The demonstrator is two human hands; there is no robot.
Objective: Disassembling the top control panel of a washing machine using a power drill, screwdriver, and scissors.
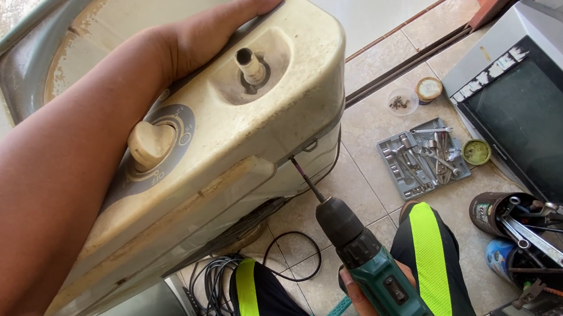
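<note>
The tilted washing machine top (222, 136) is steadied by the left hand (217, 27) laid flat on its rim, grip open, while the cordless drill (372, 268), clamped in the right hand (369, 307), is pressed bit-first under the panel edge, so probably the panel's not off yet.

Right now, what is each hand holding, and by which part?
The right hand grips the green cordless drill by its handle. The left hand lies flat along the top edge of the yellowed plastic washing machine panel, fingers over the rim.
</note>
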